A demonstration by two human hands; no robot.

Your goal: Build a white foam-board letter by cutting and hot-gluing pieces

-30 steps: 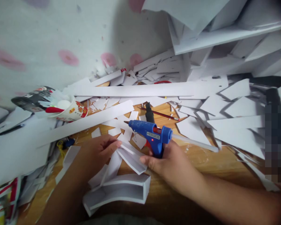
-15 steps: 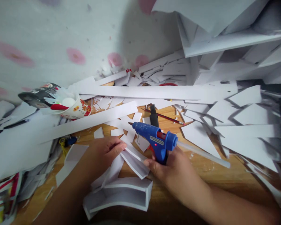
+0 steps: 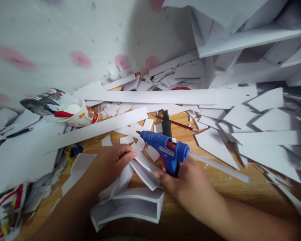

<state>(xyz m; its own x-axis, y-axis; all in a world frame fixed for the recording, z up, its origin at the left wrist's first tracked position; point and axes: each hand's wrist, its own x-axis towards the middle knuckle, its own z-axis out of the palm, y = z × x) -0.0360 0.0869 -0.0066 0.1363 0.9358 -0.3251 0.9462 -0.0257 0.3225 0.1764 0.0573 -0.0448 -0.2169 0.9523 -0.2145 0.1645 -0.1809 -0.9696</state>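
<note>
My left hand (image 3: 119, 160) pinches one end of a white foam board piece (image 3: 145, 176), bent along its length with an angled fold or joint. In my right hand (image 3: 184, 180) is a blue hot glue gun (image 3: 163, 147), its nozzle pointing left and its red light lit. A clear glue stick (image 3: 218, 164) juts from the gun's back. The right thumb touches the near end of the white piece. Just below lies a curved, open box of white board (image 3: 127, 207), resting near the table's front edge.
Cut white scraps (image 3: 215, 144) cover much of the wooden table (image 3: 215, 187). A black-handled cutter (image 3: 166, 124) and a pencil (image 3: 180, 124) lie behind the gun. A paper cup (image 3: 84, 115) stands at the left. Large white board structures (image 3: 251, 43) rise at the back right.
Both hands keep their hold with barely any motion. The view has shifted slightly, and the glue gun sits marginally further left against the cutter.
</note>
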